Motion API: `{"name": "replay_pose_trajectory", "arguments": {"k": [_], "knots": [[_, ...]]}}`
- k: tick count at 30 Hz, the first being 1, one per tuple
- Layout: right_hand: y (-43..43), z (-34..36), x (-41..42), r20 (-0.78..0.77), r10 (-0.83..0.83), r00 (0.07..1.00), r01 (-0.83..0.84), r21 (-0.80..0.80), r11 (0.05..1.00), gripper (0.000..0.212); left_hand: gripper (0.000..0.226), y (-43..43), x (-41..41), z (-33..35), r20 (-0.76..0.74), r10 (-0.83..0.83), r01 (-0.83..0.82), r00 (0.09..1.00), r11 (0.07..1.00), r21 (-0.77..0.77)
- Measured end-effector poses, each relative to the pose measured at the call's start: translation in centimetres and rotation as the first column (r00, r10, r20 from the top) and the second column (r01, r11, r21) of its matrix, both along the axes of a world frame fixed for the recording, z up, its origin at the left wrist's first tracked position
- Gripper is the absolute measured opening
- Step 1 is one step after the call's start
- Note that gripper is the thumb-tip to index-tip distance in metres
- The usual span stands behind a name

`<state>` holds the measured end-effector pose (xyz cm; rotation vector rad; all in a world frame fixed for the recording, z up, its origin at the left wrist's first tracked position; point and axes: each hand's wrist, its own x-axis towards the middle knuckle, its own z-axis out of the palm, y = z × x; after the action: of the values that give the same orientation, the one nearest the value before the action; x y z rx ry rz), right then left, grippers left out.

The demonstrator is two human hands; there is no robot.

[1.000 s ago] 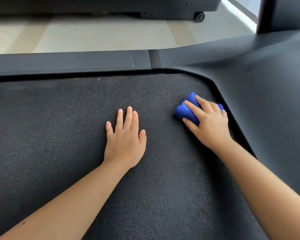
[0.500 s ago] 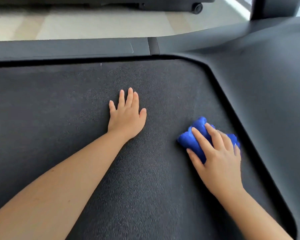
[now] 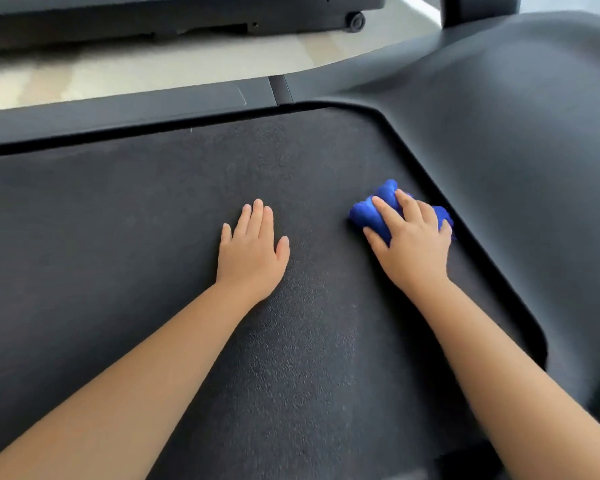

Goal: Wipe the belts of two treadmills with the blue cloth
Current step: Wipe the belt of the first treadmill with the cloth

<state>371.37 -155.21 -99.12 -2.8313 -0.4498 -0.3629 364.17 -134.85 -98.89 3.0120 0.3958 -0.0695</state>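
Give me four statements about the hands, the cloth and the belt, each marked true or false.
1. The right hand grips the blue cloth on the belt. True.
2. The left hand holds a second cloth. False: it lies flat on the belt and holds nothing.
3. The blue cloth is spread out flat. False: it is bunched up under the fingers.
4. The blue cloth sits near the belt's right edge. True.
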Motion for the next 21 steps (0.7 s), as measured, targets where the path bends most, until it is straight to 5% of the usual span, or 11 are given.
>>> {"name": "replay_pose_trajectory", "arguments": {"k": [2, 9, 16, 21], "knots": [[-1.5, -0.3, -4.0, 0.091, 0.037, 0.995, -0.039, 0.02, 0.999, 0.042, 0.06, -0.5, -2.5, -0.2, -0.001, -0.04, 0.04, 0.999, 0.999, 0.0], [-3.7, 0.2, -9.5, 0.047, 0.079, 0.996, -0.077, -0.033, 0.996, 0.049, 0.062, -0.6, -3.6, -0.4, 0.024, -0.065, 0.066, 0.998, 0.998, -0.009], [-4.7, -0.2, -8.0, 0.006, -0.222, 0.975, 0.222, 0.01, 0.975, 0.047, 0.061, -0.4, -3.6, -0.1, 0.008, -0.088, 0.088, 0.996, 0.996, -0.007], [-1.2, -0.2, -12.9, 0.066, -0.165, 0.984, 0.166, -0.016, 0.986, 0.046, 0.061, -0.1, -4.3, 0.0, 0.017, -0.142, 0.142, 0.99, 0.99, -0.006]]}}
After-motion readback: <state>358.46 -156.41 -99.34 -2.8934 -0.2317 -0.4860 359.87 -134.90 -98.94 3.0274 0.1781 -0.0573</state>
